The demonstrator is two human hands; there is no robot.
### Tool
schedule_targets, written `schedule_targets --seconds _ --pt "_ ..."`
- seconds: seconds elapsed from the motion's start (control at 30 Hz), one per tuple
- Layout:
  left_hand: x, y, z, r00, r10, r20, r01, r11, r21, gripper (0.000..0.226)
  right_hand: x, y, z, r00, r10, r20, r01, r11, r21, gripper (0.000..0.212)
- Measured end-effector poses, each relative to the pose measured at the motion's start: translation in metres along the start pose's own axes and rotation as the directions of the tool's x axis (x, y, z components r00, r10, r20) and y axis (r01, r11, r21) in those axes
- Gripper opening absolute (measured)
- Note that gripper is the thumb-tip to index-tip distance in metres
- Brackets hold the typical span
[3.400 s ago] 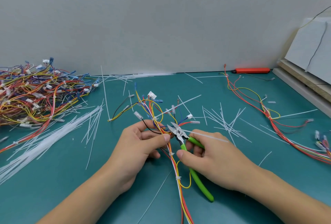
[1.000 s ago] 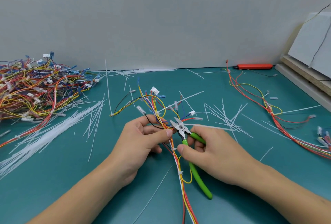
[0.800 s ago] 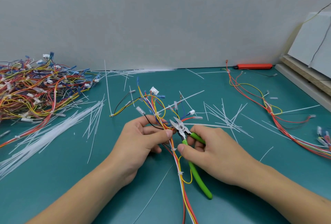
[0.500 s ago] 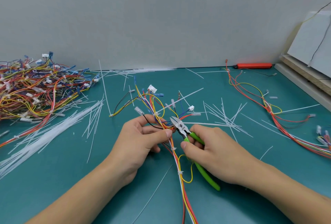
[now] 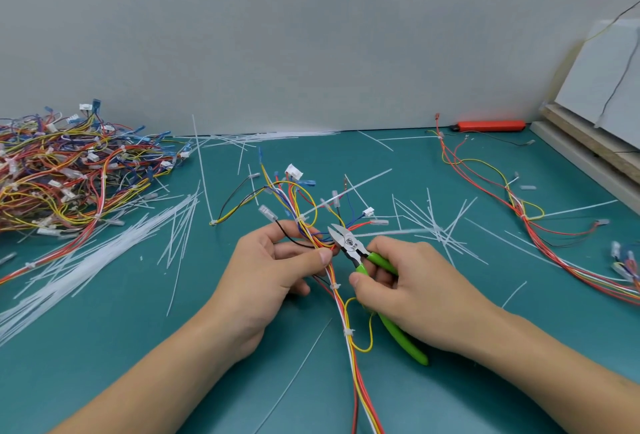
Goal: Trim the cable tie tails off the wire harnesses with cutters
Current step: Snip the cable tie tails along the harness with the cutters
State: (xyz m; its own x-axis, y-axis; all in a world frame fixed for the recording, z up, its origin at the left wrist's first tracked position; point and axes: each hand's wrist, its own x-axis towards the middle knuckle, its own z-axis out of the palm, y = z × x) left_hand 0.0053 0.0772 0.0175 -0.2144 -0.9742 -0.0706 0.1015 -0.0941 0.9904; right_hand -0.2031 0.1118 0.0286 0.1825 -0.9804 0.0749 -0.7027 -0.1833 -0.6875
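1. My right hand [image 5: 412, 281] covers the middle of the cutters' [image 5: 349, 244] green handles
2. The harness [image 5: 349, 336] I hold runs off the bottom edge
3. The wire pile [image 5: 62, 170] is cut by the left edge
4. A blurred white strip lies beside the blades; I cannot tell whether it is attached

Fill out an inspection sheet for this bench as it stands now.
Surface: teal mat, strewn with offcuts.
Job's things: wire harness pinched in left hand; green-handled cutters at the bundle.
Clutter: loose white cable ties; cut tails.
Grippers: right hand grips the cutters' handles.
Cables: heap of harnesses far left; second harness lying right.
Surroundings: grey wall, orange bar, stacked boards.
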Motion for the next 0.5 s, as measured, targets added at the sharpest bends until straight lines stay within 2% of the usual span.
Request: schedule_targets --seconds 0.2,0.5 --pt "-0.0016 0.001 0.0005 1.0 0.008 0.002 -0.008 1.0 0.005 0.025 -0.0038 -0.0002 0.0005 1.0 -0.02 -0.01 0.019 0.999 -0.045 0.046" --pt "-0.0012 0.0008 0.0012 1.0 0.004 -0.001 -0.004 1.0 0.011 0.025 -0.0046 -0.0011 0.0004 1.0 -0.005 0.008 0.005 0.998 -0.056 0.052"
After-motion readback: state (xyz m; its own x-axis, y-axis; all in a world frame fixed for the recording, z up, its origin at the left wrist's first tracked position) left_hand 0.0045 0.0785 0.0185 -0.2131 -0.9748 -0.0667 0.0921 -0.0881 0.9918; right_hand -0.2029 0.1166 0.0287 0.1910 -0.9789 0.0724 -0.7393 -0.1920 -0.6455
